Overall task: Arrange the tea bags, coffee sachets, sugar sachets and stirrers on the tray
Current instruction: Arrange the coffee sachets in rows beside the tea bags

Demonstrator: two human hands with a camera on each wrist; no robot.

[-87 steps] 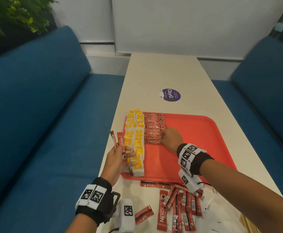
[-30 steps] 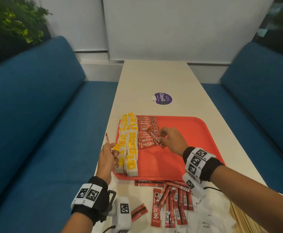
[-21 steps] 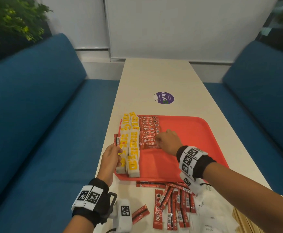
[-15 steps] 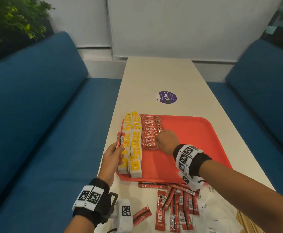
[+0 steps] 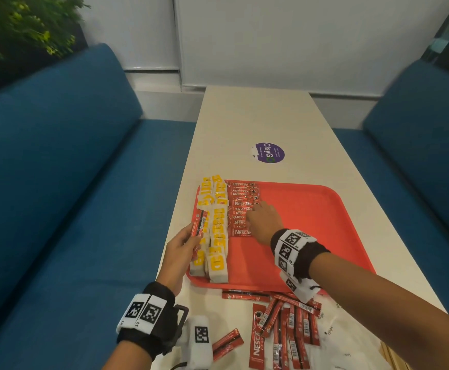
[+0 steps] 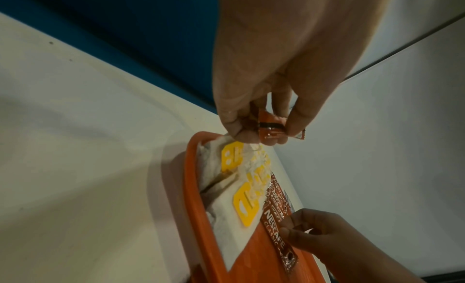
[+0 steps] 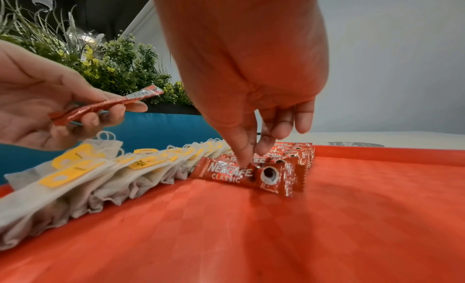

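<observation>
A red tray (image 5: 311, 209) lies on the table. Along its left side run two rows of white tea bags (image 5: 218, 231) with yellow tags, and beside them a row of red coffee sachets (image 5: 240, 206). My right hand (image 5: 255, 206) is over that row, fingertips pressing down on the sachets (image 7: 251, 175) at its near end. My left hand (image 5: 191, 236) hovers at the tray's left rim above the tea bags (image 7: 100, 168) and pinches a couple of red coffee sachets (image 5: 199, 224), seen end-on in the left wrist view (image 6: 271, 128).
Loose red coffee sachets (image 5: 285, 329) lie on the table in front of the tray, white sugar sachets (image 5: 333, 329) to their right, wooden stirrers (image 5: 394, 356) at the bottom right corner. A purple sticker (image 5: 268, 152) is beyond the tray. Blue benches flank the table.
A second ago my right hand carried a sachet to the near end of the row; it now lies there under my fingertips. My left hand kept its sachets and shifted slightly.
</observation>
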